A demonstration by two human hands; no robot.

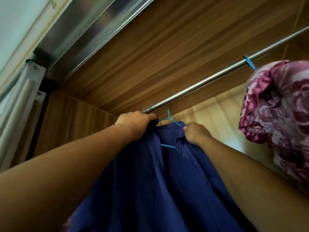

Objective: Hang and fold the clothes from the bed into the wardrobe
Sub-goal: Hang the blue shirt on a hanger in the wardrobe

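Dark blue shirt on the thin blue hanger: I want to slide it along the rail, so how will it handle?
Probably floppy: the dark blue shirt falls in loose folds below the left hand and right hand. Likely light, given its thin blue hanger. Pushed by its cloth, it may bunch, not slide.

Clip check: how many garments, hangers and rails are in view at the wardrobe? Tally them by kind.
Garments: 2 (navy shirt, maroon floral garment)
Blue hangers: 2 (shirt's hanger, floral garment's hanger)
Metal rail: 1
Total: 5
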